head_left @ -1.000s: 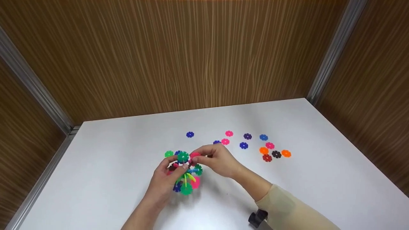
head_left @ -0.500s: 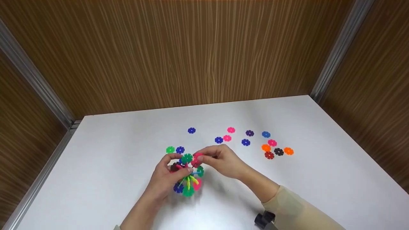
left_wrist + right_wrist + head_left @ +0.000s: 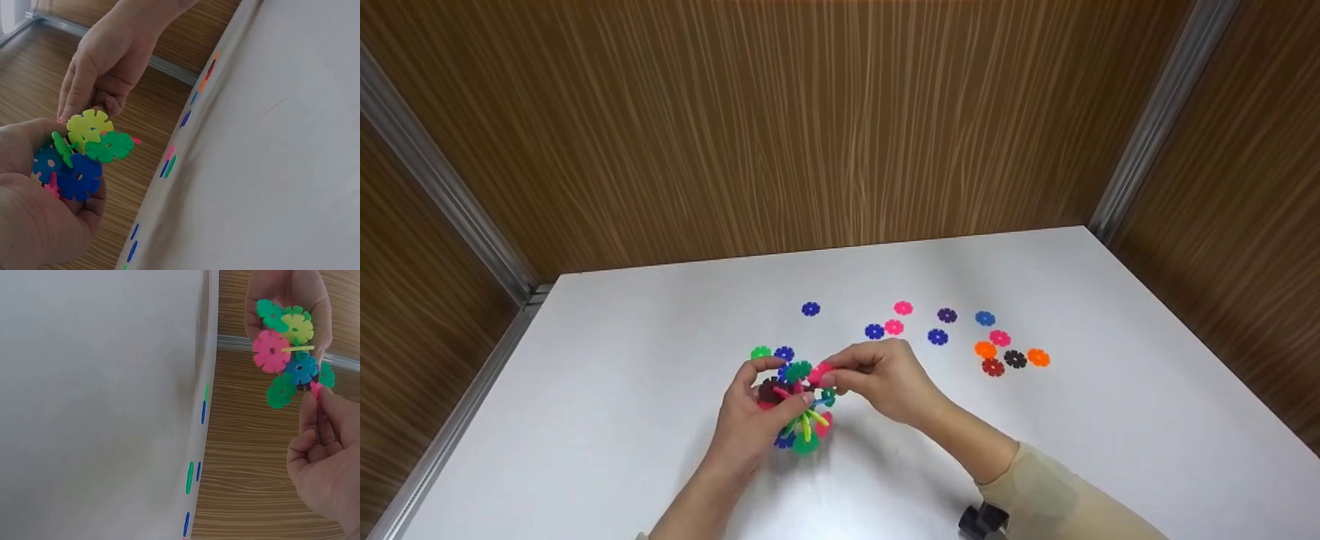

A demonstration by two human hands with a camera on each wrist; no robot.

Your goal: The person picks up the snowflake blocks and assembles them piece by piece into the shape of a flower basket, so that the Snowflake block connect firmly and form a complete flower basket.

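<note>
A cluster of interlocking notched plastic discs (image 3: 806, 443) in green, yellow, pink, blue and dark red is held above the table by my left hand (image 3: 744, 427). Its thumb lies across the near side, and the other fingers curl around the far left. My right hand (image 3: 901, 384) pinches a pink notched disc (image 3: 820, 373) between thumb and fingertips at the cluster's upper right. In the right wrist view this pink disc (image 3: 316, 388) appears edge-on, touching the cluster beside a blue disc (image 3: 302, 368). Whether its slot is engaged is hidden by the fingers.
Loose discs lie flat on the white table (image 3: 645, 337): a blue one (image 3: 811, 308) behind the cluster, a light green one (image 3: 761, 352) beyond the left hand, and several to the right, including an orange one (image 3: 1039, 357). Wood-grain panels (image 3: 840, 127) surround the table.
The pink disc has tilted in my right fingers and sits against the cluster. The cluster has turned slightly in my left hand. The loose discs stay put; the head view has shifted a little.
</note>
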